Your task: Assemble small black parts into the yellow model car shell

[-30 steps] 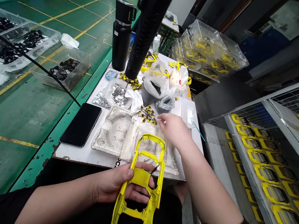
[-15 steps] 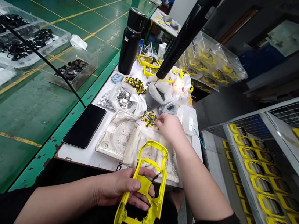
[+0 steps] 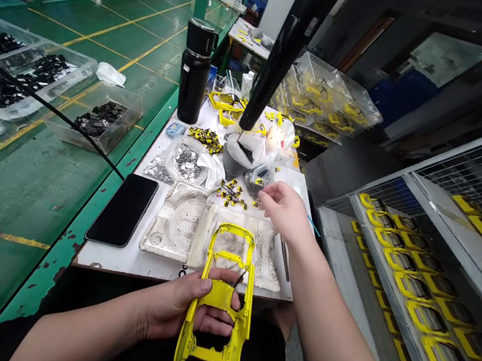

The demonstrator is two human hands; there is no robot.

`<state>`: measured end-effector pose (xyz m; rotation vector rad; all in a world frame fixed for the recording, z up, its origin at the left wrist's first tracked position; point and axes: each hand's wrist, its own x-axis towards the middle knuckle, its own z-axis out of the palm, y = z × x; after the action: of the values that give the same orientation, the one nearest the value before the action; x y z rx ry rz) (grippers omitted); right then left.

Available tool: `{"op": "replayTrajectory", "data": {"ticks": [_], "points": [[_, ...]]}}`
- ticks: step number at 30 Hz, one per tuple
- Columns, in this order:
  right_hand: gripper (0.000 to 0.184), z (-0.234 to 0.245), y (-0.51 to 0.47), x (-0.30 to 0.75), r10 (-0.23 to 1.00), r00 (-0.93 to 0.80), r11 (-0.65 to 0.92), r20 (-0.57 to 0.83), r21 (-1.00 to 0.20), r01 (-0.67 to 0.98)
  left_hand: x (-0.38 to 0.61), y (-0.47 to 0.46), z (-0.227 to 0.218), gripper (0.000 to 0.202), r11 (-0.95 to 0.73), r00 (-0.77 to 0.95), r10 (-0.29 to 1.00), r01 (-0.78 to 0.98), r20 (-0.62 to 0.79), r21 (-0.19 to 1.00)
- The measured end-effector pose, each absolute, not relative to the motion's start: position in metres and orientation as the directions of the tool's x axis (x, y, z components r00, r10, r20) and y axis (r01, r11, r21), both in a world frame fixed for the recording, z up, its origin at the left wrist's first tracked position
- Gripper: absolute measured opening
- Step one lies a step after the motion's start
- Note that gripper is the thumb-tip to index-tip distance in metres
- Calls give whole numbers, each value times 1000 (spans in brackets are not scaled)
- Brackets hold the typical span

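A yellow plastic frame (image 3: 218,294) with large openings is gripped by my left hand (image 3: 192,305), the thumb on top and the fingers behind it. A thin dark piece pokes out beside those fingers. My right hand (image 3: 284,210) is above the table, thumb and fingertips pinched together; what they hold, if anything, is too small to name. Just left of it lies a loose cluster of small yellow-and-black parts (image 3: 232,192). Under the frame's far end rests a stained whitish moulded tray (image 3: 176,225).
A black phone (image 3: 123,209), a black bottle (image 3: 194,72) and a bag of silvery pieces (image 3: 185,161) are on the left. A black electric screwdriver (image 3: 276,54) hangs over a lined tub (image 3: 237,159). Yellow frames fill a rack (image 3: 412,270) at right.
My right hand has moved slightly right, away from the small yellow-and-black parts. My left hand still holds the yellow frame. The whole view has shifted a little.
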<state>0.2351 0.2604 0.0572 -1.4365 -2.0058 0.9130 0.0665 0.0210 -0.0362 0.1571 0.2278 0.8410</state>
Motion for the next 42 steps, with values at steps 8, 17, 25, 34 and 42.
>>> {"op": "replayTrajectory", "data": {"ticks": [8,17,25,34,42], "points": [[40,65,203,273,964,-265,81,17,-969,232,66,19,-30,86,669,643,743,-702,-187,246],[33,49,155,287,991,-115,89,73,-986,139,63,20,-20,90,674,644,736,-670,-210,311],[10,49,141,295,886,-84,451,456,-804,389,59,20,-17,97,688,639,720,-605,-271,400],[26,48,131,282,952,-35,305,304,-952,30,59,19,-20,96,697,642,710,-583,-288,417],[18,45,127,281,948,-38,304,316,-935,-181,60,22,-11,92,686,639,720,-597,-271,415]]}}
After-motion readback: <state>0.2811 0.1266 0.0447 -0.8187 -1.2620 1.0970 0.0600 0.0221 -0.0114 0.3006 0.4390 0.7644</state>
